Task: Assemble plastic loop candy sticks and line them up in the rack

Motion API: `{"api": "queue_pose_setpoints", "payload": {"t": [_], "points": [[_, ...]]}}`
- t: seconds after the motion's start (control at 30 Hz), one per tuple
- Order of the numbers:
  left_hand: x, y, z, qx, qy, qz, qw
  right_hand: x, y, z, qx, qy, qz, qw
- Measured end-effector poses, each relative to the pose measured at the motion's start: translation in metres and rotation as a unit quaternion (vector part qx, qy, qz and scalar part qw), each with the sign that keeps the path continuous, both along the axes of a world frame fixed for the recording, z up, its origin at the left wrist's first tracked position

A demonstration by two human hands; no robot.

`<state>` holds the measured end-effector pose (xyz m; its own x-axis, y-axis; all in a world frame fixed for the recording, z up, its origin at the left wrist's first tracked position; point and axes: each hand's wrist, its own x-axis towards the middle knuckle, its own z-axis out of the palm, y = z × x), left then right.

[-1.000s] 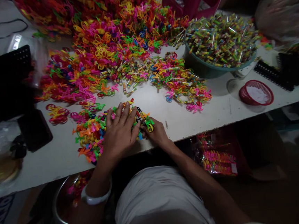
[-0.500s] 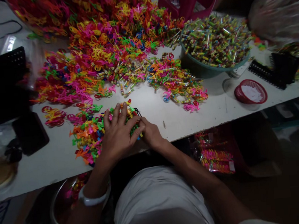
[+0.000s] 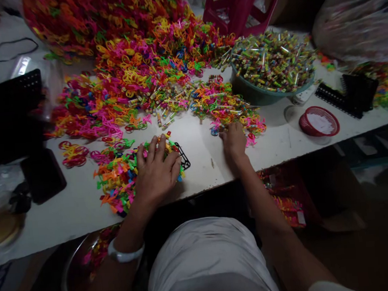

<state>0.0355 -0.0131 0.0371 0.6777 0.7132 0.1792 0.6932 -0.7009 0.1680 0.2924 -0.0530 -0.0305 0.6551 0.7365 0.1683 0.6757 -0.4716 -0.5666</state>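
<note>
My left hand (image 3: 157,171) lies flat, fingers spread, on a heap of small bright plastic pieces (image 3: 117,179) that covers a black grid tray (image 3: 183,155) near the table's front edge. Only the tray's right corner shows. My right hand (image 3: 233,142) has reached to the right and rests at the near edge of another cluster of coloured plastic rings (image 3: 226,102). Its fingertips touch the pieces, and the fingers curl down so I cannot see whether they hold one.
A big pile of coloured pieces (image 3: 139,64) fills the back of the white table (image 3: 282,142). A teal bowl (image 3: 260,95) of small wrapped tubes stands right of centre. Further right are a red basket (image 3: 318,122) and black trays (image 3: 349,93). Dark objects (image 3: 43,174) sit at left.
My right hand left the black tray and moved right and away to the ring cluster. My left hand stayed on the heap. The tray's corner is now uncovered.
</note>
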Motion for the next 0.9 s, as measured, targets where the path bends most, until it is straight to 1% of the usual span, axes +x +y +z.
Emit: {"api": "queue_pose_setpoints", "payload": {"t": [0.03, 0.07, 0.1, 0.13, 0.2, 0.27, 0.33, 0.37, 0.4, 0.47, 0.5, 0.53, 0.57, 0.6, 0.63, 0.67, 0.73, 0.77, 0.8, 0.83, 0.9], "points": [[0.0, 0.0, 0.0, 0.002, -0.001, 0.001, 1.0, 0.006, 0.002, 0.0, -0.028, -0.001, 0.007, 1.0], [-0.001, 0.0, -0.001, 0.003, -0.002, 0.001, 1.0, 0.008, 0.002, 0.0, -0.046, 0.008, 0.028, 0.999], [-0.001, 0.0, -0.001, 0.002, -0.004, -0.001, 1.0, 0.007, 0.002, 0.0, -0.052, 0.025, 0.056, 0.997], [-0.003, 0.0, -0.001, -0.002, -0.004, -0.003, 1.0, 0.003, 0.0, -0.001, -0.043, 0.044, 0.082, 0.995], [-0.006, -0.001, 0.0, -0.017, 0.002, -0.009, 1.0, -0.007, -0.003, -0.002, 0.008, 0.083, 0.106, 0.991], [-0.009, -0.001, 0.003, -0.036, 0.013, -0.015, 0.999, -0.018, -0.005, -0.004, 0.068, 0.126, 0.099, 0.985], [-0.009, 0.0, 0.008, -0.053, 0.019, -0.011, 0.998, -0.031, -0.004, -0.006, 0.103, 0.199, 0.096, 0.97], [-0.008, 0.001, 0.01, -0.058, 0.018, -0.003, 0.998, -0.039, -0.002, -0.006, 0.107, 0.255, 0.103, 0.956], [-0.005, 0.004, 0.012, -0.058, 0.016, 0.009, 0.998, -0.047, 0.001, -0.007, 0.103, 0.319, 0.115, 0.935], [0.002, 0.01, 0.014, -0.053, 0.011, 0.029, 0.998, -0.066, 0.01, -0.007, 0.091, 0.445, 0.135, 0.881], [0.006, 0.014, 0.013, -0.049, 0.009, 0.036, 0.998, -0.075, 0.015, -0.007, 0.089, 0.491, 0.144, 0.855], [0.01, 0.017, 0.011, -0.048, 0.009, 0.04, 0.998, -0.083, 0.021, -0.007, 0.089, 0.518, 0.152, 0.837], [0.012, 0.02, 0.009, -0.049, 0.008, 0.042, 0.998, -0.09, 0.027, -0.008, 0.089, 0.528, 0.162, 0.829], [0.014, 0.022, 0.007, -0.051, 0.007, 0.043, 0.998, -0.095, 0.032, -0.008, 0.088, 0.522, 0.176, 0.83], [0.015, 0.024, 0.004, -0.051, 0.004, 0.045, 0.998, -0.099, 0.037, -0.009, 0.085, 0.5, 0.191, 0.84], [0.015, 0.025, 0.002, -0.05, 0.001, 0.045, 0.998, -0.101, 0.04, -0.01, 0.08, 0.463, 0.207, 0.858], [0.013, 0.025, -0.001, -0.046, -0.005, 0.043, 0.998, -0.101, 0.044, -0.011, 0.075, 0.352, 0.236, 0.903], [0.012, 0.025, -0.001, -0.046, -0.007, 0.041, 0.998, -0.101, 0.044, -0.012, 0.073, 0.292, 0.249, 0.921], [0.011, 0.025, -0.002, -0.048, -0.008, 0.039, 0.998, -0.1, 0.043, -0.012, 0.068, 0.237, 0.263, 0.933], [0.01, 0.025, -0.002, -0.05, -0.006, 0.037, 0.998, -0.1, 0.042, -0.012, 0.058, 0.194, 0.277, 0.939], [0.011, 0.025, -0.001, -0.051, -0.001, 0.031, 0.998, -0.101, 0.041, -0.011, 0.028, 0.143, 0.305, 0.941]]}}
